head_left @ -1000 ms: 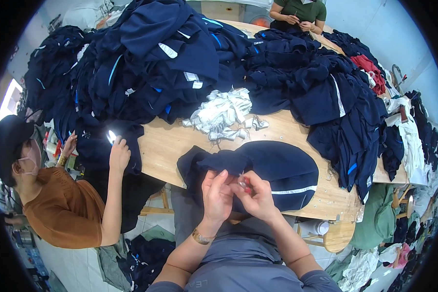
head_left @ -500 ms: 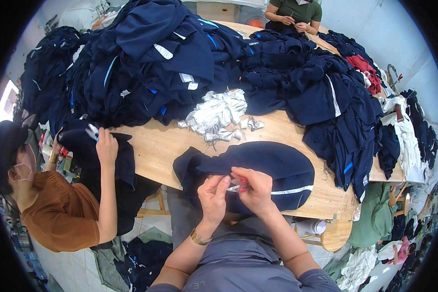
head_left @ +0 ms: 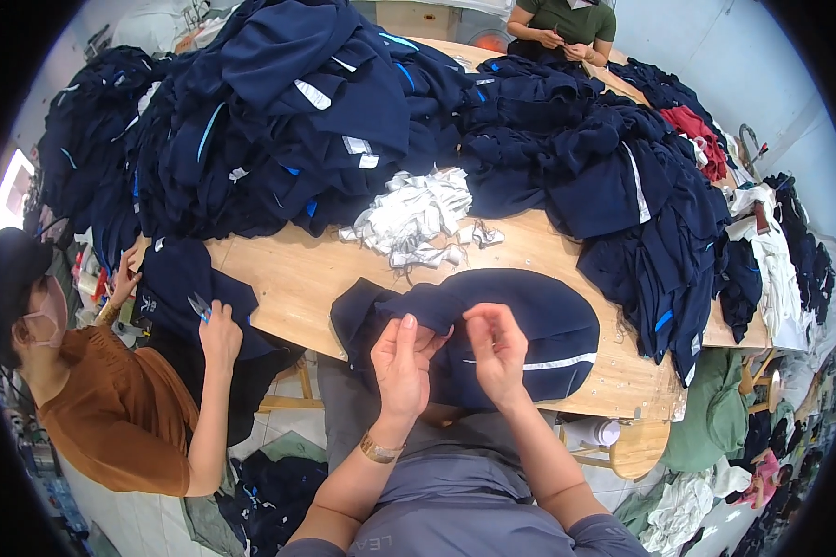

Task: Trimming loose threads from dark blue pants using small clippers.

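Note:
In front of me a navy garment (head_left: 520, 306) with a white stripe lies at the table's near edge. My left hand (head_left: 402, 367) is closed on a fold of it, thumb raised and fingers curled against the cloth. Just right of that fold, my right hand (head_left: 499, 357) is closed, thumb and fingertips together. Whatever it holds is hidden or too small to name. Beyond the garment lies a heap of white strips (head_left: 418, 213) on the wooden table (head_left: 297, 288).
Big navy garment piles (head_left: 269, 121) cover the table's far left, with more navy garments (head_left: 622, 186) at right. At left, a co-worker in a brown top (head_left: 121, 399) holds small scissors (head_left: 200, 308) over navy cloth. Another person in a green top (head_left: 585, 23) is across the table.
My hands have moved slightly apart. The red-handled tool and white piece between them no longer show. The co-worker at left has lowered the scissors and spread the cloth.

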Motion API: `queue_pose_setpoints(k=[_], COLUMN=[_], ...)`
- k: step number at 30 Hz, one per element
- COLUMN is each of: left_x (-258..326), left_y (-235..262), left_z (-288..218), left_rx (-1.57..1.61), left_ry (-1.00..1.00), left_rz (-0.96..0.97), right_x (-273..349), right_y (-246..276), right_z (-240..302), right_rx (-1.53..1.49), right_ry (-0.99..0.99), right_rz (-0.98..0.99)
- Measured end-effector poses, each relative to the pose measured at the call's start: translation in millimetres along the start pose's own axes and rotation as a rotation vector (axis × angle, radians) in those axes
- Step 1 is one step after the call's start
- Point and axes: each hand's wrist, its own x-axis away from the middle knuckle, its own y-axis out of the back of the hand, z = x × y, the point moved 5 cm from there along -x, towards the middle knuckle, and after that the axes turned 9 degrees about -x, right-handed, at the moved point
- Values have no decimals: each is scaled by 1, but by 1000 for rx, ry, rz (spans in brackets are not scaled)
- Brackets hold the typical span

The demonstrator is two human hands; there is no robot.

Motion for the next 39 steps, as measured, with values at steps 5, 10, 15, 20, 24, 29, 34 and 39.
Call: queue_pose_setpoints(k=[5, 10, 15, 20, 24, 29, 34, 39], left_x=[0, 1, 0, 5, 3, -1, -2, 1], left_y=[6, 2, -4, -2, -2, -1, 0, -1], left_z=[6, 0, -3, 4, 10, 3, -3, -4], left_rx=[52, 17, 119, 151, 123, 141, 73, 60], left_ry=[15, 30, 66, 207, 191, 165, 22, -80], left_rz=[58, 30, -4, 25, 66, 19, 21, 13], right_x=[-3, 6, 12, 2, 4, 12, 10, 6], right_y=[-13, -14, -1, -14, -17, -1, 17, -2], right_z=[11, 13, 3, 6, 15, 4, -6, 0], right_rx=[304, 298, 165, 441, 348, 37, -236, 4], right_ry=[292, 312, 114, 438, 444, 29, -147, -232], right_rz=[139, 114, 11, 184, 174, -77, -184, 44])
